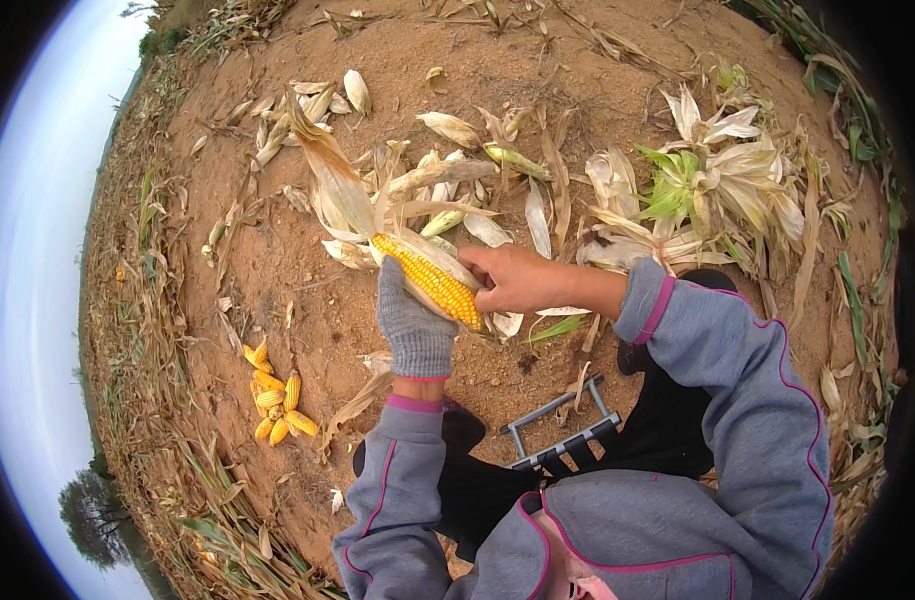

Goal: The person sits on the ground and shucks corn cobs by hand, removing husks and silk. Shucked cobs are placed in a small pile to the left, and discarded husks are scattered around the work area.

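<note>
An ear of yellow corn [429, 279] lies tilted between my hands, its kernels bare on the near side and pale dry husk still along its far side. Long husk leaves [337, 176] spread from its upper left end. My left hand [416, 319], in a grey knitted glove, holds the ear from below near that end. My right hand [513, 279], ungloved, has its curled fingers at the other end, against the husk and kernels; its fingertips are partly hidden. Beyond the hands, unhusked ears [450, 129] and loose husks lie on the soil.
Several husked ears [279, 397] are piled on the ground at the left. A heap of opened husks [735, 180] lies at the right. A metal-framed folding stool [566, 439] with dark straps shows between my legs. Dry stalks [224, 495] cover the soil at the lower left.
</note>
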The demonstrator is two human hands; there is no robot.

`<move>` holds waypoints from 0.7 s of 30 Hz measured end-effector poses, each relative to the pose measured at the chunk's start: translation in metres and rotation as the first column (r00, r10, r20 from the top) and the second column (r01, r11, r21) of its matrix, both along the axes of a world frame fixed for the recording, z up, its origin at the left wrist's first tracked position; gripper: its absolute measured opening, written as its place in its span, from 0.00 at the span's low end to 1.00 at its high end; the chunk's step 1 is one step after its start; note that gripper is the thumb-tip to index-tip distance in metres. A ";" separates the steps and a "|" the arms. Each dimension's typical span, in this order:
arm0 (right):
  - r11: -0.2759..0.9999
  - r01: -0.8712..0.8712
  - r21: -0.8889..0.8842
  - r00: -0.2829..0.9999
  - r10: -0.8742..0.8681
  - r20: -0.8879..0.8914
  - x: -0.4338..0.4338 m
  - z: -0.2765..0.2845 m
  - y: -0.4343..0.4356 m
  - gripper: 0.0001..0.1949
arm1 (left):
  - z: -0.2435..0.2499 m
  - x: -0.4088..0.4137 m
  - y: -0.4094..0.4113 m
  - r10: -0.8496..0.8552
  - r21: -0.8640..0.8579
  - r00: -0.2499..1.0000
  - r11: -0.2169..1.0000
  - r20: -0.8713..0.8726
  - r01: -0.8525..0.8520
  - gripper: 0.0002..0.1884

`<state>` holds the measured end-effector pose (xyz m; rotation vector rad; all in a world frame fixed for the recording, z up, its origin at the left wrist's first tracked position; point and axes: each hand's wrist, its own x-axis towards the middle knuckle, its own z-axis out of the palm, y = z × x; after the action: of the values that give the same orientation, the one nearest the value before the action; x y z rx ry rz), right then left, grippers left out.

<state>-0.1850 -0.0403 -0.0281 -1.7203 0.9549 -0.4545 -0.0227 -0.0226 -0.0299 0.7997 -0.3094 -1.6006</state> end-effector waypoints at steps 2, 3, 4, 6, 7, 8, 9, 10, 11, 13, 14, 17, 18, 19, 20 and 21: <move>1.000 0.003 0.009 1.000 -0.003 0.005 -0.001 0.003 0.001 0.20 | -0.004 0.003 0.000 0.008 -0.014 1.000 1.000 -0.006 -0.008 0.24; 0.999 -0.011 0.038 1.000 0.011 -0.003 -0.001 0.001 0.000 0.20 | -0.006 0.004 0.000 0.004 -0.025 1.000 1.000 -0.011 -0.004 0.25; 0.997 -0.025 0.066 1.000 0.026 -0.011 0.000 -0.002 0.000 0.20 | -0.006 0.004 0.001 0.000 -0.037 1.000 0.999 -0.015 -0.001 0.26; 0.994 -0.045 0.102 0.999 0.047 -0.013 0.001 -0.006 0.000 0.20 | -0.006 0.003 0.000 0.035 -0.026 0.999 0.999 0.014 -0.035 0.25; 0.993 -0.051 0.109 0.999 0.053 -0.008 0.002 -0.007 0.000 0.20 | -0.007 0.003 0.000 0.053 -0.020 0.998 0.998 0.029 -0.053 0.25; 0.992 -0.058 0.115 0.998 0.058 -0.002 0.002 -0.008 0.001 0.20 | -0.006 0.003 0.000 0.049 -0.023 0.998 0.999 0.042 -0.048 0.24; 0.991 -0.068 0.112 0.997 0.070 -0.015 0.002 -0.009 0.000 0.19 | -0.004 0.002 0.001 0.045 -0.026 0.998 0.999 0.054 -0.043 0.24; 0.991 -0.078 0.109 0.996 0.081 -0.027 0.002 -0.009 -0.001 0.19 | -0.001 0.000 0.002 0.041 -0.029 0.997 0.999 0.066 -0.039 0.23; 0.991 -0.087 0.106 0.995 0.092 -0.039 0.002 -0.009 -0.001 0.18 | 0.000 -0.002 0.003 0.043 -0.010 0.998 0.999 0.055 -0.042 0.23; 0.998 -0.063 -0.017 0.991 0.060 -0.123 0.004 -0.007 0.003 0.16 | 0.002 -0.004 0.003 0.050 0.026 0.998 0.998 0.036 -0.050 0.22; 0.995 -0.054 -0.079 0.986 0.040 -0.162 0.004 -0.006 0.004 0.15 | 0.000 -0.002 0.002 0.023 0.008 1.000 1.000 0.018 -0.023 0.22; 0.951 -0.006 -0.309 0.981 -0.054 -0.187 0.004 -0.014 0.006 0.10 | -0.006 0.003 0.002 -0.058 -0.038 0.998 0.998 -0.025 0.057 0.21; 0.926 -0.027 -0.377 0.970 -0.067 -0.235 0.004 -0.011 0.006 0.08 | -0.006 0.004 0.001 -0.076 -0.047 0.997 0.996 -0.033 0.074 0.21; 0.896 -0.051 -0.441 0.956 -0.084 -0.282 0.003 -0.006 0.005 0.07 | -0.006 0.005 0.001 -0.094 -0.057 0.995 0.994 -0.042 0.091 0.21; 0.861 -0.079 -0.502 0.940 -0.104 -0.326 0.003 -0.003 0.004 0.05 | -0.006 0.006 0.001 -0.096 -0.050 0.994 0.994 -0.051 0.093 0.21; 0.787 -0.057 -0.615 0.940 -0.166 -0.298 0.001 -0.005 0.002 0.05 | -0.007 0.005 -0.001 -0.103 -0.045 0.993 0.994 -0.062 0.101 0.22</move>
<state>-0.1836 -0.0384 -0.0332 -2.4347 1.1891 -0.5630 -0.0175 -0.0232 -0.0368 0.7090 -0.3413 -1.7062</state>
